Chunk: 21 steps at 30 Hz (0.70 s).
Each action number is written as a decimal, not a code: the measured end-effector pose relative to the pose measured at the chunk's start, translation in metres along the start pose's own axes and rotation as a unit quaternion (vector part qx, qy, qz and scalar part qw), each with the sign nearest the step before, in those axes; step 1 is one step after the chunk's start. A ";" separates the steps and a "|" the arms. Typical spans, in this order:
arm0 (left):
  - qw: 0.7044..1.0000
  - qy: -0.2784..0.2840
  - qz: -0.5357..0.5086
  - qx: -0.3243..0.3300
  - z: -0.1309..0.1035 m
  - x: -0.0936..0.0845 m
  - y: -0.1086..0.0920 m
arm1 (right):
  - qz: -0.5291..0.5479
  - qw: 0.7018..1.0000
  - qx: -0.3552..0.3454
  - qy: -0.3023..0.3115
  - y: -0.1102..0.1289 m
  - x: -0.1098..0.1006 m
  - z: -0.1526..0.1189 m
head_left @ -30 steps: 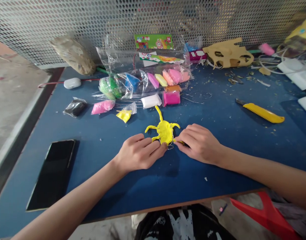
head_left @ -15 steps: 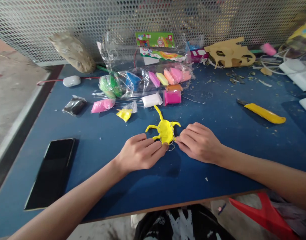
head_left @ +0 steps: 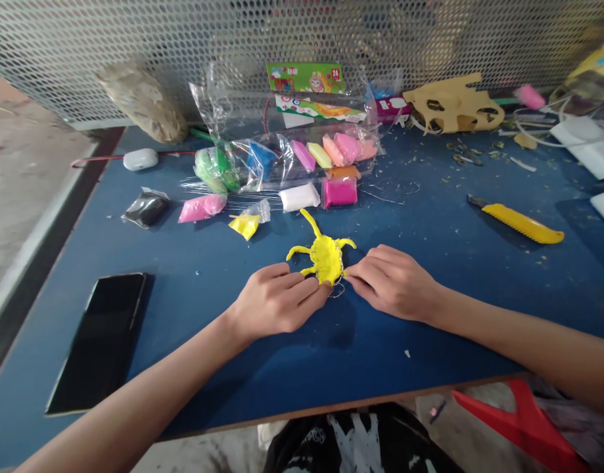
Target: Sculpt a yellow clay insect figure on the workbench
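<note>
At the left of the blue worktop (head_left: pixel 208 253) lies a phone (head_left: pixel 97 345), dark screen up, its near corner close to the left forearm. Beyond it sit a white case (head_left: pixel 140 159) and a black packet (head_left: pixel 145 209), then a pink packet (head_left: pixel 202 209) and a yellow packet (head_left: pixel 245 226). The left hand (head_left: pixel 277 302) rests with its fingers together, their tips touching the near edge of a yellow figure (head_left: pixel 327 258); whether they pinch it or only press, I cannot tell. The figure lies on the worktop between the hands, its limbs spread, silvery wire along its rim. Behind it are a white packet (head_left: pixel 300 197) and a magenta packet (head_left: pixel 340 192). The right hand (head_left: pixel 395 282) has thumb and forefinger clamped on the figure's near right limb. Farther right are a tan mask (head_left: pixel 454 108) near the mesh and, nearer, a yellow knife (head_left: pixel 523 223).
</note>
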State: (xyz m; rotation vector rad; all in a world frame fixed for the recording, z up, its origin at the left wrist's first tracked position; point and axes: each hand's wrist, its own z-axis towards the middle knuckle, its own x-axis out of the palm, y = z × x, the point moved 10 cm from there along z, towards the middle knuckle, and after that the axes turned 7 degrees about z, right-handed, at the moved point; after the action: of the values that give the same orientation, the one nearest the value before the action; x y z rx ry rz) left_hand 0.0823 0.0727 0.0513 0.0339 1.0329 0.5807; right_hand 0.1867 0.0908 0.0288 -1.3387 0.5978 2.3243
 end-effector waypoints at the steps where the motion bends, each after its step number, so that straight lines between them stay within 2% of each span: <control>1: 1.000 0.000 -0.002 -0.001 0.000 0.000 0.000 | 0.013 1.000 0.001 -0.001 -0.002 -0.001 0.000; 5: 1.000 0.007 -0.004 -0.006 0.001 0.001 0.000 | 0.040 0.999 -0.001 0.005 -0.005 -0.001 0.002; 12: 1.000 0.007 0.004 -0.010 0.001 0.002 0.000 | 0.078 0.996 0.047 -0.023 -0.006 -0.001 0.002; 16: 1.000 0.007 -0.004 -0.009 0.001 0.003 0.001 | 0.102 0.994 -0.016 -0.039 0.001 -0.010 0.001; 21: 1.000 0.016 -0.006 -0.005 0.001 0.004 0.001 | 0.086 0.990 -0.108 -0.020 0.005 -0.014 -0.007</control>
State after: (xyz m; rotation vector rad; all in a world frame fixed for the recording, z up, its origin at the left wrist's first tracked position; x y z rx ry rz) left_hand 0.0840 0.0753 0.0492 0.0091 1.0602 0.5772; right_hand 0.1961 0.0813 0.0386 -1.3780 0.4761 2.6116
